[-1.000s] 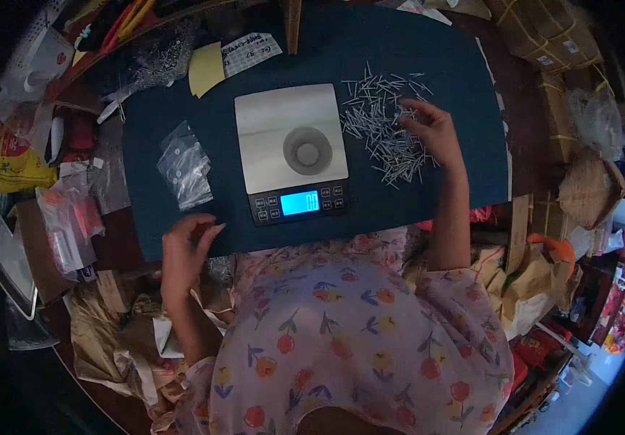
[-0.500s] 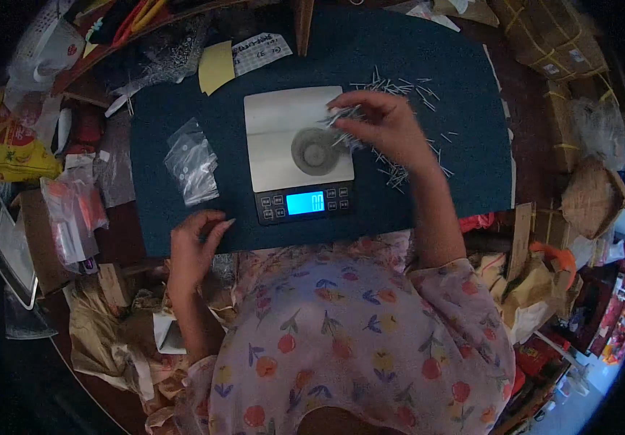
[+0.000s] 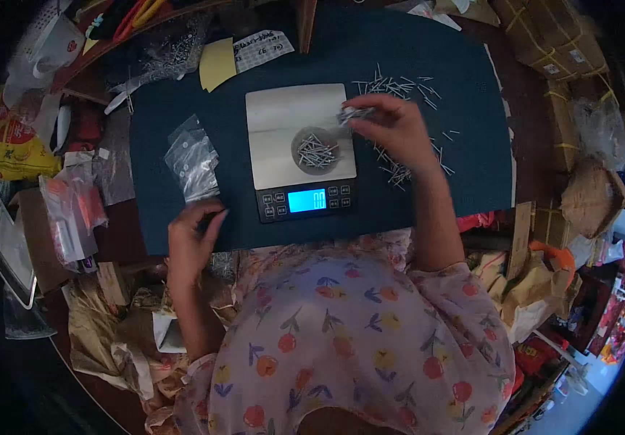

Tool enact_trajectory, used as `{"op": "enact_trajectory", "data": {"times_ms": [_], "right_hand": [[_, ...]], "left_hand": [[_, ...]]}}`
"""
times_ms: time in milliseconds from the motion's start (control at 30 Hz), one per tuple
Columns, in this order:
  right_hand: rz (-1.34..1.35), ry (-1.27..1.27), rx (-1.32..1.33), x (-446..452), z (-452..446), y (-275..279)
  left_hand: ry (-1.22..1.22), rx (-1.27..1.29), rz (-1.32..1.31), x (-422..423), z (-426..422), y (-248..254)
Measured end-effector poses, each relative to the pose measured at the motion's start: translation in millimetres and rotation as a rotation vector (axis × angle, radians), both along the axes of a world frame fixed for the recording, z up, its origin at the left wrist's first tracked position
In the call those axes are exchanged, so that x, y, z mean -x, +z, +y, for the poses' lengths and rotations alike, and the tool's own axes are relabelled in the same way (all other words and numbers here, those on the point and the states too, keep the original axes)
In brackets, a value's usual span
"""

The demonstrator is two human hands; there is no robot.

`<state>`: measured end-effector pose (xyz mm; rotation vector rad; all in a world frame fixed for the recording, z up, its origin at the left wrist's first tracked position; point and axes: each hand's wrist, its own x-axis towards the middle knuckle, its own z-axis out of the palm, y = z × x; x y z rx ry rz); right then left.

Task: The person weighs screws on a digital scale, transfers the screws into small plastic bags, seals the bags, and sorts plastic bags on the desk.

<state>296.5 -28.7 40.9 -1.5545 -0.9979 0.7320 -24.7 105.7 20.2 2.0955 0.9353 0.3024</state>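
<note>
My right hand (image 3: pixel 394 129) is closed, with a small bunch of thin silvery nail-like pins (image 3: pixel 354 114) pinched between thumb and fingers. It is above the right edge of a kitchen scale (image 3: pixel 276 130) whose blue display shows zeros. On the scale's pan sits a small round dish (image 3: pixel 300 164) with a heap of the same pins (image 3: pixel 317 151) in it. My left hand (image 3: pixel 191 239) rests at the table's front edge, thumb apart from loosely curled fingers, holding nothing visible. Its fingertips are at the lower end of several clear plastic bags (image 3: pixel 195 163); contact I cannot tell.
Loose pins lie in piles right of the scale, one pile (image 3: pixel 392 88) farther back and another (image 3: pixel 397 172) partly behind my right hand. A yellow paper (image 3: pixel 217 64) and a handwritten note (image 3: pixel 263 49) lie at the back. Tied cartons (image 3: pixel 555 36) stand beyond the dark tabletop (image 3: pixel 465 167).
Pins now lie in the dish, which looked bare before. My right hand has moved slightly right with pins still in its fingers. My left hand has shifted slightly up toward the bags.
</note>
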Motion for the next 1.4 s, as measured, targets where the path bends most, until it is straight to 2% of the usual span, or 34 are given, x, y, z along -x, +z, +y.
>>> {"op": "enact_trajectory", "data": {"times_ms": [100, 200, 300, 400, 500, 700, 800, 1000, 1100, 1200, 1300, 1400], "right_hand": [[-0.045, -0.185, 0.138, -33, -22, -19], [-0.394, -0.294, 0.290, -43, -38, -35], [-0.562, -0.268, 0.432, -47, -47, -39], [-0.492, -0.361, 0.356, -46, -51, -38], [-0.521, -0.340, 0.285, -44, -52, -37], [-0.454, -0.365, 0.387, -37, -51, -27], [-0.390, -0.347, 0.413, -31, -45, -17], [-0.159, -0.063, 0.161, 8, -21, 0], [-0.180, 0.088, 0.083, 24, -7, -4], [-0.122, 0.127, 0.013, 28, -2, -2], [0.062, 0.146, 0.004, 31, 0, -1], [0.154, 0.294, 0.052, 41, 2, 12]], "left_hand": [[-0.061, -0.297, 0.057, 5, 8, -10], [-0.089, -0.488, 0.155, 5, 13, -26], [-0.026, -0.460, 0.085, 4, 15, -49], [0.097, -0.317, 0.016, -5, 8, -51], [0.127, -0.344, -0.038, -12, 4, -49], [0.085, -0.458, -0.146, -14, 3, -48], [0.130, -0.361, -0.117, -13, 1, -41], [0.080, -0.369, -0.206, -22, -4, -31], [0.013, -0.364, -0.256, -32, -9, -21], [-0.004, -0.333, -0.255, -40, -16, -3], [0.022, -0.237, -0.290, -52, -23, 10], [-0.078, -0.223, -0.378, -66, -31, 21]]}}
